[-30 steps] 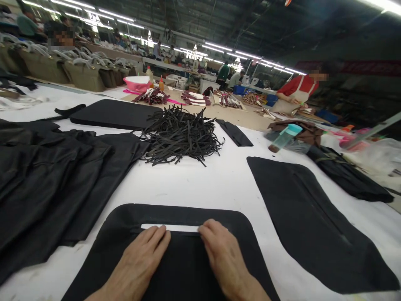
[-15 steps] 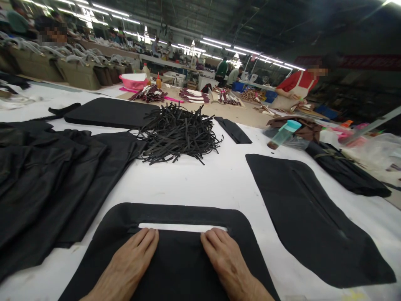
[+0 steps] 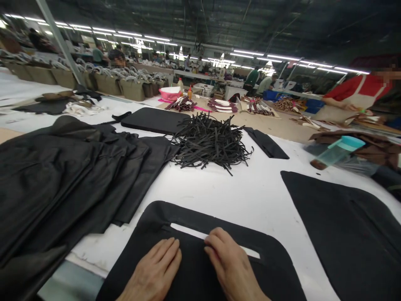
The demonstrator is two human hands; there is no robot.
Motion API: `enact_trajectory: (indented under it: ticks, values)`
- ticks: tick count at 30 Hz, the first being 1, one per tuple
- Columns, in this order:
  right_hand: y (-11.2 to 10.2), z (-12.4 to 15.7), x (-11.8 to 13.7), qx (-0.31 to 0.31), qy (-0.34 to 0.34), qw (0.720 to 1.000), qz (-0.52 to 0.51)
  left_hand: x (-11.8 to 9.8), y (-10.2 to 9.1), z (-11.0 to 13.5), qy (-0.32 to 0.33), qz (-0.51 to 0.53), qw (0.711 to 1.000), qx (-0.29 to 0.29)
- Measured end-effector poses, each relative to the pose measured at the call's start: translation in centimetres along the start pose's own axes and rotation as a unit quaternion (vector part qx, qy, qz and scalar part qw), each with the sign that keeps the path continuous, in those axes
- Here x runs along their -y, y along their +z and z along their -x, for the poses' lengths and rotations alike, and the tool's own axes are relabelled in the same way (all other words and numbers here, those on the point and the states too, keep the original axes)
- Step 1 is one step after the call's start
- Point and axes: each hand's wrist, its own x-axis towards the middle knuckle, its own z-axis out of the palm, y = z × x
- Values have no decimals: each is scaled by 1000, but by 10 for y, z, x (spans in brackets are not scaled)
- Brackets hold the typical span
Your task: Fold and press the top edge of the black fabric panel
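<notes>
A black fabric-like panel (image 3: 194, 267) with rounded corners lies in front of me on the white tabletop. White shows through the long narrow slot (image 3: 188, 230) near its far edge. My left hand (image 3: 156, 265) rests on the panel just below the slot's left part, fingers stretched out and lying flat. Over the slot's middle is my right hand (image 3: 230, 263), palm down, its fingers slightly bent and the tips at the slot edge. No gripped object shows in either hand; the undersides of the fingers are hidden.
Overlapping black pieces (image 3: 78, 175) lie to the left. Black strips (image 3: 213, 144) are heaped beyond the panel, beside a black slab (image 3: 153, 120). Another black slotted panel (image 3: 347, 225) and a turquoise-lidded bottle (image 3: 340, 150) are at the right. A person in an apron (image 3: 354, 98) stands farther off.
My view has turned left, so things appear farther right. The panel now looks tilted, its right side nearer me. My right hand has shifted toward the slot's middle; my left hand sits slightly below it.
</notes>
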Motion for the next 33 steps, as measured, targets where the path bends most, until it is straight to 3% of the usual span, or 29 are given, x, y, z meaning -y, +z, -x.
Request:
enact_trajectory:
  ticks: [4,8,11,15,19,25,28,30,33]
  values:
    - [18,-54,35,61,48,996,-49,12,-5,-4,-1,-35,999,19]
    - [38,-90,42,99,54,993,-27,17,0,4,-19,-53,994,97]
    - [50,-103,39,117,61,991,-9,13,1,9,-43,-40,990,131]
    - [54,-110,41,133,87,987,14,9,-1,9,-72,-27,988,133]
    - [52,-113,46,145,107,983,30,9,-1,8,-47,-61,988,137]
    - [53,-114,51,157,102,981,45,9,-3,7,25,-136,986,97]
    - [50,-114,46,148,108,981,55,13,5,12,50,-144,987,51]
    - [39,-113,32,125,111,984,60,19,18,19,63,-127,990,14]
    - [5,-98,-6,75,114,989,56,29,44,33,71,-91,993,-27]
